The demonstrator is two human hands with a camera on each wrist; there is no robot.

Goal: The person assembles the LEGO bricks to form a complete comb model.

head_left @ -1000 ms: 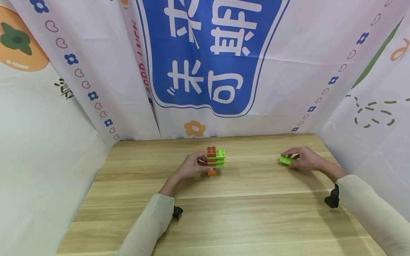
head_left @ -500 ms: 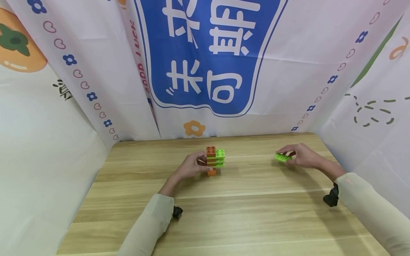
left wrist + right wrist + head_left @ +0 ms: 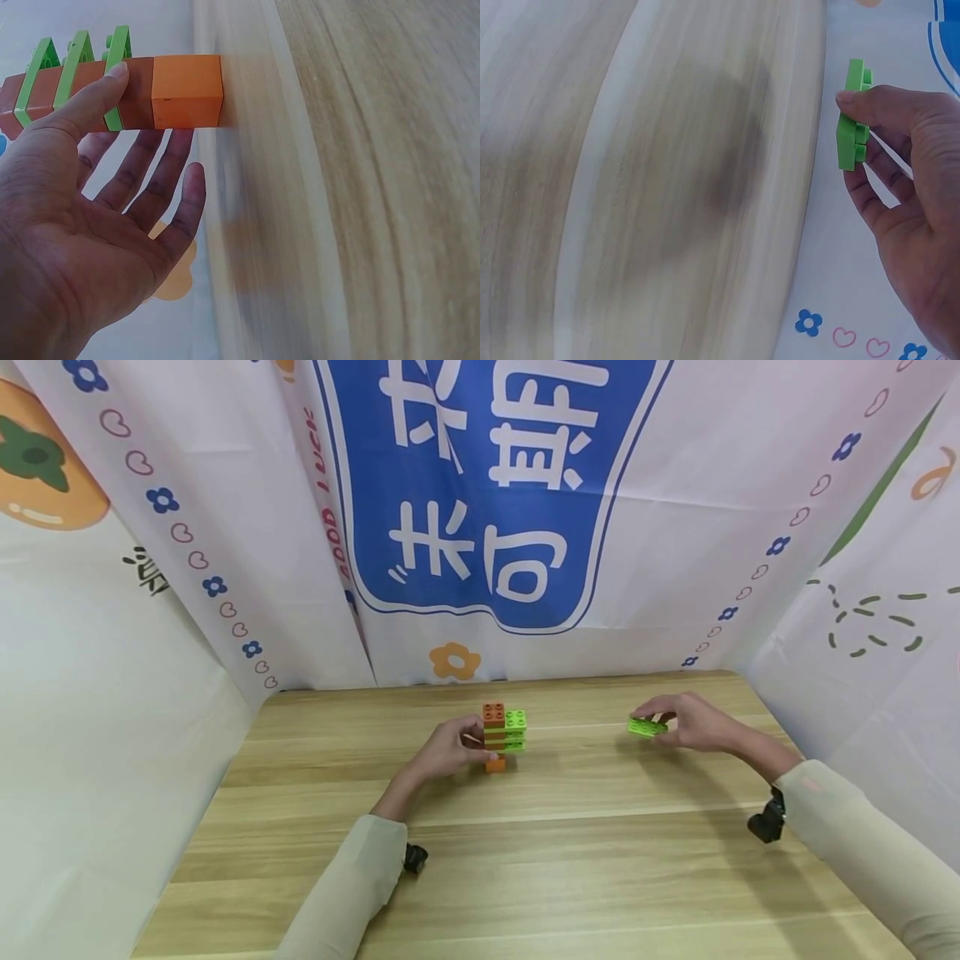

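Note:
A tower of toy building bricks (image 3: pixel 493 718) stands upright on the table, brown bricks alternating with thin green plates over an orange brick (image 3: pixel 187 90) at its base. The green plates (image 3: pixel 516 720) jut out from its right side. My left hand (image 3: pixel 448 747) grips the tower low down, thumb on the near face and fingers behind, partly hidden. Off to the right, my right hand (image 3: pixel 697 723) pinches a thin green studded plate (image 3: pixel 852 120) between thumb and fingers. That plate hangs above the table, apart from the tower, its shadow falling on the wood.
The wooden table (image 3: pixel 570 860) ends at the back against a white printed cloth (image 3: pixel 660 585). More cloth hangs along the left and right sides. A black wrist device (image 3: pixel 767 820) sits at the right sleeve, another (image 3: pixel 416 858) at the left.
My right hand has carried the green plate leftward, lifting it a little, closer to the tower. The left hand and the tower stay where they were.

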